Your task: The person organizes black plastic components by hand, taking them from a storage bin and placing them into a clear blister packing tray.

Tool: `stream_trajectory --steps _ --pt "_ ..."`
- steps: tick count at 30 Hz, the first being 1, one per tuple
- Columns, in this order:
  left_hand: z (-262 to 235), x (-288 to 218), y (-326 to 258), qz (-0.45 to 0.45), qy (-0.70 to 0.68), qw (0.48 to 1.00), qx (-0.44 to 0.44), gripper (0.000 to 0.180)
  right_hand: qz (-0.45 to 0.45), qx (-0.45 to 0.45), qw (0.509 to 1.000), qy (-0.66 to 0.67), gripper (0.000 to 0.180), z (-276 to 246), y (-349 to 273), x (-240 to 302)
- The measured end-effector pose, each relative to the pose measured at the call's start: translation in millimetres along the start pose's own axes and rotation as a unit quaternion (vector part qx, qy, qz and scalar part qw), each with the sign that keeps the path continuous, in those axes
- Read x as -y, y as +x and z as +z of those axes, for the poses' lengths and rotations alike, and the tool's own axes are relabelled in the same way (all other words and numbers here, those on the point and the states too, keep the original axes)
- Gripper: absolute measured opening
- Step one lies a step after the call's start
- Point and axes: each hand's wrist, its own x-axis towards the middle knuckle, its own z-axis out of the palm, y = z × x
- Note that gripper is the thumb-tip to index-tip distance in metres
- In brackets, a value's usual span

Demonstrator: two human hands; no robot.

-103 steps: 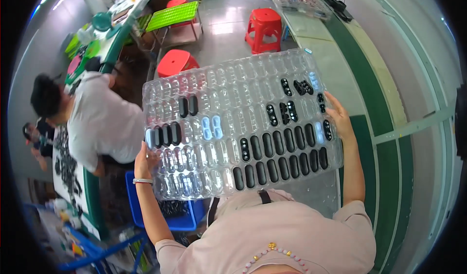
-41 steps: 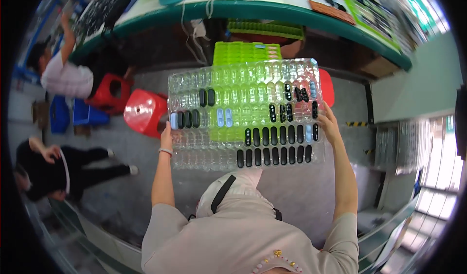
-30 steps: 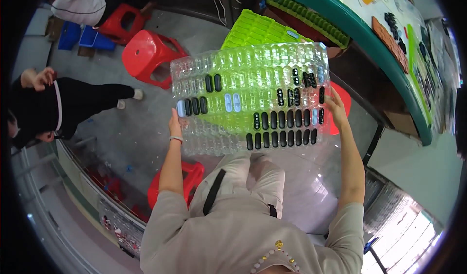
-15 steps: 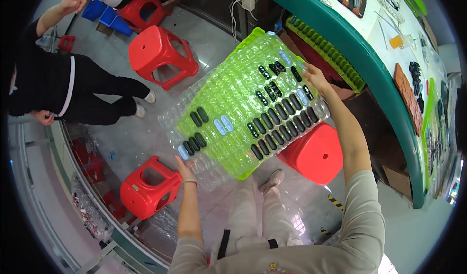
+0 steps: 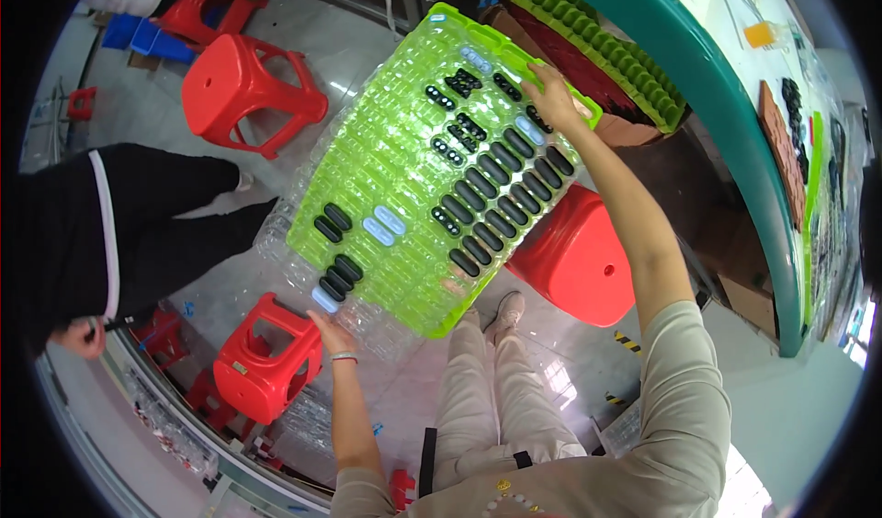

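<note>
I find the clear tray (image 5: 372, 330), bearing black oval pieces (image 5: 481, 182), positioned over the green tray (image 5: 448, 323). The left hand (image 5: 335, 337) has its fingers closed on the near-left edge, the right hand (image 5: 556, 102) on the far-right.

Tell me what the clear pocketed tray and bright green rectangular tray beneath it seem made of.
Clear pocketed tray: likely thin, glossy plastic; green shows through amid bright glints. Bright green rectangular tray: probably opaque moulded plastic, with solid colour and rounded corners; finish partly hidden.
</note>
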Motion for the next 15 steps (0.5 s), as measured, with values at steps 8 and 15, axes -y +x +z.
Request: stream_trajectory --steps 8,15 --pt "-5 -17 -39 0.123 0.198 0.954 -0.189 0.080 0.185 -0.103 0.959 -0.186 0.033 -41 -189 -30" --pt "-60 -18 -95 0.106 0.301 0.910 -0.265 0.082 0.222 0.157 0.911 -0.310 0.057 -28 -262 -60"
